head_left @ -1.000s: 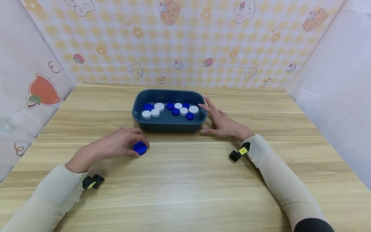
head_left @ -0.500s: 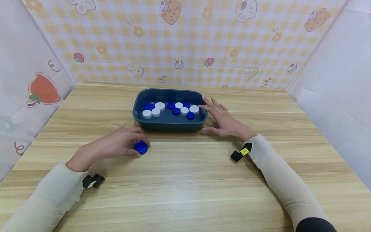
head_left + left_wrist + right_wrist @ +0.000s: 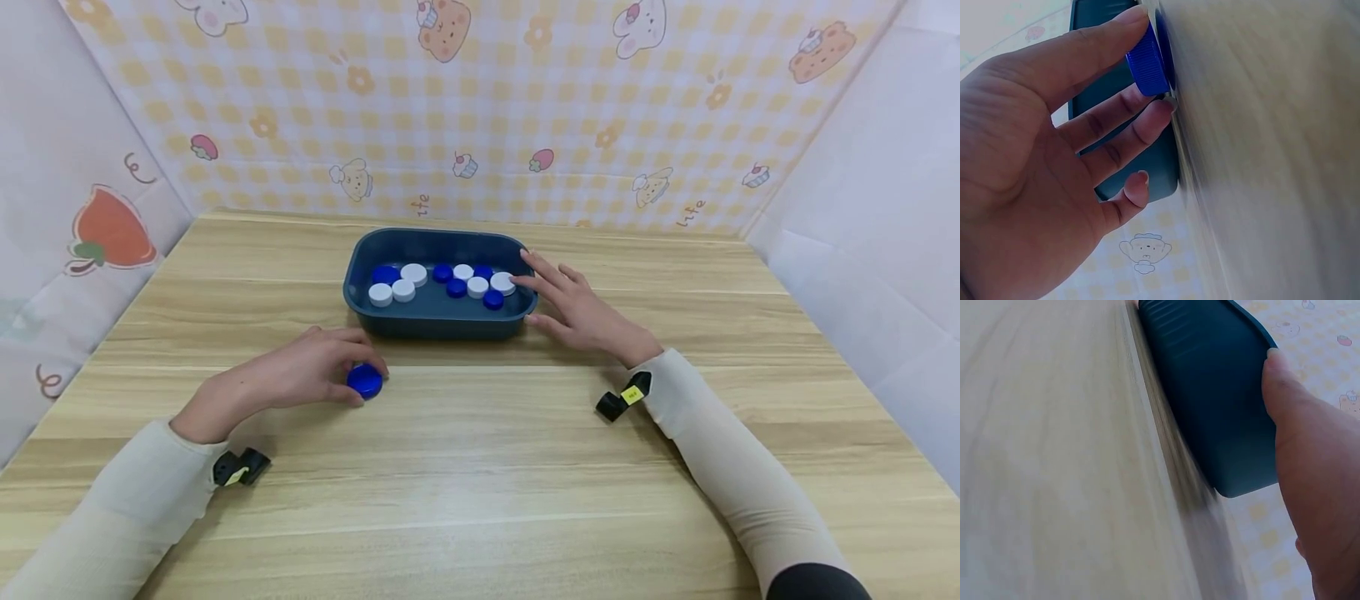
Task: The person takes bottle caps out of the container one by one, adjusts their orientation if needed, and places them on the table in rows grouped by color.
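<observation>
My left hand (image 3: 300,371) pinches a blue bottle cap (image 3: 365,382) between thumb and fingers, low at the wooden tabletop, in front of the tray's left end. The ridged side of this blue bottle cap (image 3: 1148,62) shows in the left wrist view, against the table or barely above it. A dark teal tray (image 3: 442,327) stands farther back with several blue and white caps inside. At its right end is my right hand (image 3: 588,317), fingers spread and loosely bent over the rim. One fingertip reaches near a large white cap (image 3: 502,284); the thumb (image 3: 1282,375) touches the rim.
Behind the wooden table (image 3: 465,475) hangs a yellow checked cloth (image 3: 480,108) with cartoon prints. White cloth walls flank both sides. Each sleeve cuff carries a small black camera, such as the left one (image 3: 242,468).
My right hand's thumb has risen from beside the tray's base toward its rim, and its fingers have shifted slightly. The left hand keeps its pinch on the blue bottle cap, practically still.
</observation>
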`<action>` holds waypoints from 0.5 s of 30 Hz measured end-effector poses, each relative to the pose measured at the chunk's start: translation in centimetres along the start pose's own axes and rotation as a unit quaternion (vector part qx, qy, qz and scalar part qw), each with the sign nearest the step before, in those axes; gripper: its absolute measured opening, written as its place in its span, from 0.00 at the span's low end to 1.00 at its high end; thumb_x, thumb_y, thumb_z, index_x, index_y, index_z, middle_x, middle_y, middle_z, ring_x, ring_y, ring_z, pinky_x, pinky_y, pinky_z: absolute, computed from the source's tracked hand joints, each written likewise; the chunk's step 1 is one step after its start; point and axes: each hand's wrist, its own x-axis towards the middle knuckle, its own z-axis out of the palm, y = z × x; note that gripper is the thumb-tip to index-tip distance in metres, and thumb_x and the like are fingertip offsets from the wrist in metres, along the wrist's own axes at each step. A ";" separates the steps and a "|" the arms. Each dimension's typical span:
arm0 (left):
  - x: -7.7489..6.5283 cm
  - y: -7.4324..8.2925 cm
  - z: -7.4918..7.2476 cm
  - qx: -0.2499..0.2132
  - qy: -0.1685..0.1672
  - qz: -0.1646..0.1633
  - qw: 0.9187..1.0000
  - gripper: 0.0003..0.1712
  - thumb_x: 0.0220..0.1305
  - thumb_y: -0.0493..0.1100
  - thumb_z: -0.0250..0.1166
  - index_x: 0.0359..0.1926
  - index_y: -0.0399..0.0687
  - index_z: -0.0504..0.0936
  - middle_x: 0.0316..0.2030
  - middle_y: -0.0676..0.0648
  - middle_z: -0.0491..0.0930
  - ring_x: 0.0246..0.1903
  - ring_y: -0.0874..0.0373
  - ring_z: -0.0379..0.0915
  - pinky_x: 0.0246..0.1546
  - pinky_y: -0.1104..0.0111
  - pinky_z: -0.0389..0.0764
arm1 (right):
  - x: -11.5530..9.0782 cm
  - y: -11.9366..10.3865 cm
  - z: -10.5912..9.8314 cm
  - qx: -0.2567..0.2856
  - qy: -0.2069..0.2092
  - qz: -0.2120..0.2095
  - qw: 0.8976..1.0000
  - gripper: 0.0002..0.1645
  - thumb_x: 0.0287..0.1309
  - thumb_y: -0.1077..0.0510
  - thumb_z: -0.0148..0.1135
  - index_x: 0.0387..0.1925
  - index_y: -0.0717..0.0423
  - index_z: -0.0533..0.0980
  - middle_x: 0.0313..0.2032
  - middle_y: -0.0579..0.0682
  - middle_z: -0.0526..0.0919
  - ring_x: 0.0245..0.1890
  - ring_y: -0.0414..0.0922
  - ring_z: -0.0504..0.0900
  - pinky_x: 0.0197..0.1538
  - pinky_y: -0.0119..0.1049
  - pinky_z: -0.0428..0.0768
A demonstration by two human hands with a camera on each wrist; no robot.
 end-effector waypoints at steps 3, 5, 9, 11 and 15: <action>0.0 0.0 0.0 -0.002 -0.003 -0.002 1.000 0.21 0.48 0.43 0.76 0.46 0.57 0.83 0.43 0.54 0.76 0.40 0.56 0.70 0.40 0.59 0.65 | 0.0 -0.1 0.0 0.008 0.002 0.000 1.000 0.37 0.67 0.36 0.46 0.69 0.51 0.60 0.73 0.57 0.46 0.72 0.52 0.47 0.66 0.61 0.47; 0.1 0.0 -0.1 -0.005 -0.005 -0.004 1.000 0.21 0.48 0.43 0.76 0.46 0.57 0.83 0.43 0.54 0.76 0.40 0.56 0.71 0.41 0.59 0.65 | -0.1 -0.1 -0.1 0.014 0.002 0.001 1.000 0.37 0.67 0.36 0.46 0.68 0.52 0.61 0.73 0.57 0.46 0.72 0.52 0.48 0.66 0.60 0.47; 0.1 0.1 -0.1 -0.010 -0.007 -0.004 1.000 0.21 0.49 0.43 0.76 0.46 0.56 0.83 0.43 0.54 0.76 0.40 0.56 0.72 0.41 0.60 0.68 | -0.1 -0.1 0.0 0.014 0.004 0.002 1.000 0.35 0.69 0.36 0.42 0.68 0.53 0.62 0.73 0.57 0.47 0.72 0.52 0.48 0.66 0.60 0.47; 0.1 0.1 -0.2 -0.012 -0.007 -0.003 1.000 0.21 0.49 0.43 0.76 0.46 0.56 0.83 0.43 0.54 0.76 0.39 0.57 0.72 0.41 0.60 0.70 | -0.1 -0.1 0.0 0.012 0.006 0.004 1.000 0.34 0.70 0.37 0.40 0.67 0.53 0.62 0.73 0.57 0.48 0.72 0.51 0.46 0.66 0.59 0.47; 0.0 0.2 -0.4 -0.013 -0.007 -0.007 1.000 0.21 0.49 0.43 0.76 0.47 0.55 0.83 0.42 0.54 0.77 0.39 0.58 0.73 0.41 0.59 0.68 | 0.1 -0.1 0.2 0.003 0.013 0.003 1.000 0.33 0.71 0.38 0.39 0.67 0.53 0.64 0.72 0.57 0.50 0.73 0.50 0.44 0.67 0.57 0.46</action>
